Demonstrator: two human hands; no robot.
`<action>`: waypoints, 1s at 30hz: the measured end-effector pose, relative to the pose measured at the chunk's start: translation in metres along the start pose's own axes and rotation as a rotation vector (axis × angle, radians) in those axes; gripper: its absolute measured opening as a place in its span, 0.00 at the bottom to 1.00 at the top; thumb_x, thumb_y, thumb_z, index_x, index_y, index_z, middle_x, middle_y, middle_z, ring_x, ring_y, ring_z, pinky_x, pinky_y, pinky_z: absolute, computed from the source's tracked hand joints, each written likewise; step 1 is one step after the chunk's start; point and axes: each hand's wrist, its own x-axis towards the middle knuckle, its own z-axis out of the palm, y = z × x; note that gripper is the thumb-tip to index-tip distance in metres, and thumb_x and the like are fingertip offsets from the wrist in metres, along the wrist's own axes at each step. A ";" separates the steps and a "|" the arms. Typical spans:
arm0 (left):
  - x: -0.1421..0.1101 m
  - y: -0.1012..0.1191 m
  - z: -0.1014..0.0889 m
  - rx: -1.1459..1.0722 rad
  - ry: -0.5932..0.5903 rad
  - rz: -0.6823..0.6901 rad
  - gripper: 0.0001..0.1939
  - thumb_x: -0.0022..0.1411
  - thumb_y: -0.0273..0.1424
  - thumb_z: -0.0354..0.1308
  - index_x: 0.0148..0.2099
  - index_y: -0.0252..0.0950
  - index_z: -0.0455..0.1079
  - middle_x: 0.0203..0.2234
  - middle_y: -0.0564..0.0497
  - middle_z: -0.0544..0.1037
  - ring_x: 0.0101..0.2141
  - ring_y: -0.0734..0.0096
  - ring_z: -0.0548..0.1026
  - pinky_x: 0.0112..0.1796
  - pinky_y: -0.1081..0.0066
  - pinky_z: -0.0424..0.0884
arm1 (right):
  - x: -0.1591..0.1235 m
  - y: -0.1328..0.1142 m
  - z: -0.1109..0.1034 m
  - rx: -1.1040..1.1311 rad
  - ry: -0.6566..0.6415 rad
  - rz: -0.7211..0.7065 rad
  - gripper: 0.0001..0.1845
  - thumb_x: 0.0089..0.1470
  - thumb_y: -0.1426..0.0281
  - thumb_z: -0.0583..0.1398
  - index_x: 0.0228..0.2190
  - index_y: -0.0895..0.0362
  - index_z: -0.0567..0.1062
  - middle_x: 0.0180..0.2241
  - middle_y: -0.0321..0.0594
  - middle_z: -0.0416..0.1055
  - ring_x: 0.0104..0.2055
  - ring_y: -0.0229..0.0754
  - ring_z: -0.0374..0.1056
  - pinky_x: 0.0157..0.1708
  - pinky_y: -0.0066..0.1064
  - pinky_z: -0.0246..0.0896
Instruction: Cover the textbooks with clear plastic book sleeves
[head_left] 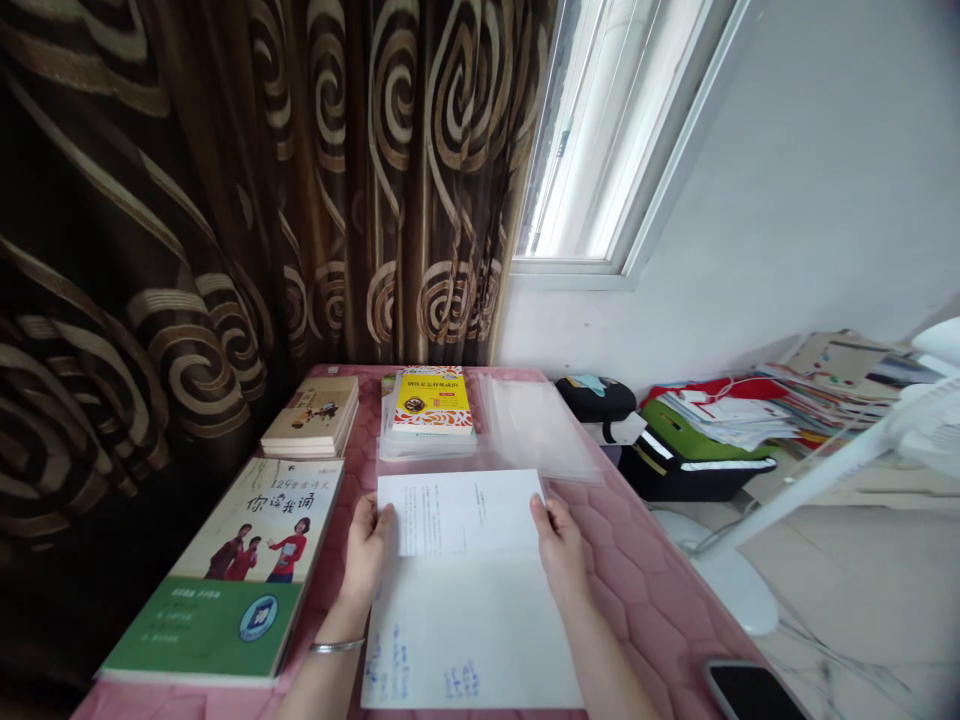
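Observation:
My left hand and my right hand grip the two sides of a white open book, thumbs on top and fingers curled beneath. A fold crosses it between the hands. Small printed text lies sideways on its far page; blue handwriting marks the near page. How thick it is, I cannot tell. Just beyond it, clear plastic sheets lie flat on the table. A yellow book with an orange and white pattern rests on more clear plastic to the left of them.
A large green and white book lies on the left of the pink padded tabletop, with a stack of tan books behind it. A phone is at the near right edge. A white fan stands beside the table.

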 end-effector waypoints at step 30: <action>0.001 0.005 0.001 -0.019 0.000 -0.006 0.19 0.53 0.45 0.62 0.41 0.37 0.69 0.33 0.49 0.78 0.36 0.64 0.75 0.40 0.68 0.69 | -0.002 -0.004 0.002 -0.006 0.002 -0.018 0.29 0.46 0.41 0.59 0.18 0.52 0.60 0.17 0.29 0.56 0.22 0.37 0.53 0.21 0.28 0.49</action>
